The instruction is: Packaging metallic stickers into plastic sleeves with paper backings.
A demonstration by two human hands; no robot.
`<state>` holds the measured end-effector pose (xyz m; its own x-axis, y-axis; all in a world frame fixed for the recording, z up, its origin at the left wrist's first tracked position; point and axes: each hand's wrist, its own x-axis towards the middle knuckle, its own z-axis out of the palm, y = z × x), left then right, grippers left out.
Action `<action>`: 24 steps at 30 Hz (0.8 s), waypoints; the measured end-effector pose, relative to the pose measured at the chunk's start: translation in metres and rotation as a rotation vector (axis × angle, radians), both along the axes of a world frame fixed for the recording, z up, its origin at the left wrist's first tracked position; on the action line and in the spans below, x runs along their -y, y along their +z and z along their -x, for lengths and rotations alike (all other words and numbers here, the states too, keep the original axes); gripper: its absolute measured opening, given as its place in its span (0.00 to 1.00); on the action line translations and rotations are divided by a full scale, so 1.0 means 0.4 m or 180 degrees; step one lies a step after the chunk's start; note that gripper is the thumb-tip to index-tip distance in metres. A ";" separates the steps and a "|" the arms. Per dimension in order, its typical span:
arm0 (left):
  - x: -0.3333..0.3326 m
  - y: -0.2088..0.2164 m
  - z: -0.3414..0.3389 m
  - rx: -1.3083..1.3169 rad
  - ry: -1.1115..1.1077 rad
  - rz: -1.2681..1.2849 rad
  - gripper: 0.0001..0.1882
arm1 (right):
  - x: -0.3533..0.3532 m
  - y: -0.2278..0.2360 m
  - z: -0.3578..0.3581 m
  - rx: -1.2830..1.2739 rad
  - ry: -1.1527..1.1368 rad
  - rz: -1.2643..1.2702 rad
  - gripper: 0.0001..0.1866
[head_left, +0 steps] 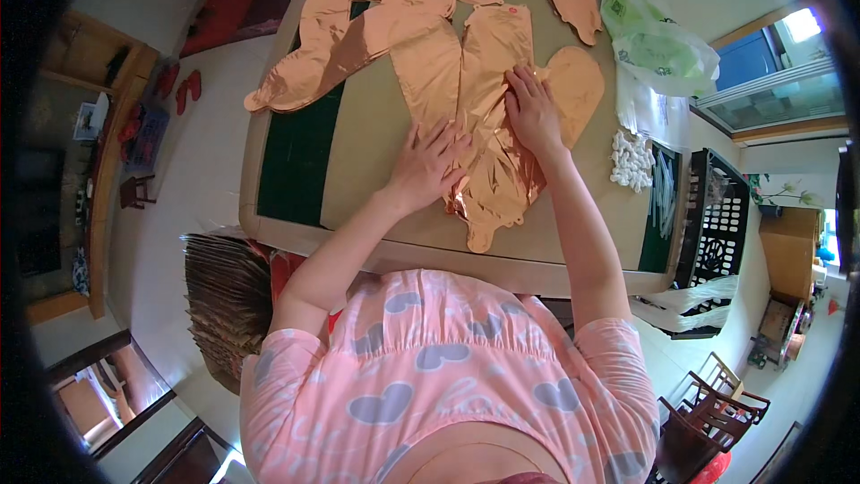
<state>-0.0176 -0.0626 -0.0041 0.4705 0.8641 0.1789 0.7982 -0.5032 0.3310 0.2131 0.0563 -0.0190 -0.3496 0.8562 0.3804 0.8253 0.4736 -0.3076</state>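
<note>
A flat, uninflated rose-gold foil balloon point(493, 161) lies on the brown board in front of me, creased and partly folded, with a small tab at its near end. My left hand point(428, 164) rests on its left side, fingers spread. Farther up on the right, my right hand point(534, 112) lies on the foil with its fingers stretched out. Beneath the right forearm, a rounded lobe of foil point(578, 90) reaches out to the right. More flat rose-gold foil balloons point(358, 36) lie overlapping toward the far left of the table.
To the right are a pile of small white pieces point(632, 161), thin pale straws point(662, 193) and a green-and-white plastic bag point(658, 45). A black plastic crate point(712, 224) stands off the table's right edge. A stack of brown cardboard sheets point(224, 305) stands at my left.
</note>
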 end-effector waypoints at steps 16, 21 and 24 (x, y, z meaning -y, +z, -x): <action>-0.221 0.013 -0.073 0.0278 0.0435 -0.0194 0.31 | 0.007 0.012 0.000 0.0076 -0.0064 -0.0167 0.21; -0.278 -0.048 -0.075 -0.0244 0.0731 -0.0207 0.31 | 0.009 0.013 0.013 -0.0036 -0.0066 -0.0140 0.22; -0.276 -0.041 -0.070 -0.0353 0.0715 -0.0059 0.32 | 0.009 0.014 0.012 -0.0014 -0.0043 -0.0170 0.23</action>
<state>0.0103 0.0479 -0.0206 0.2845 0.9463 0.1537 0.9217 -0.3141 0.2275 0.2082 0.0527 -0.0135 -0.3365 0.8392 0.4272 0.8304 0.4783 -0.2857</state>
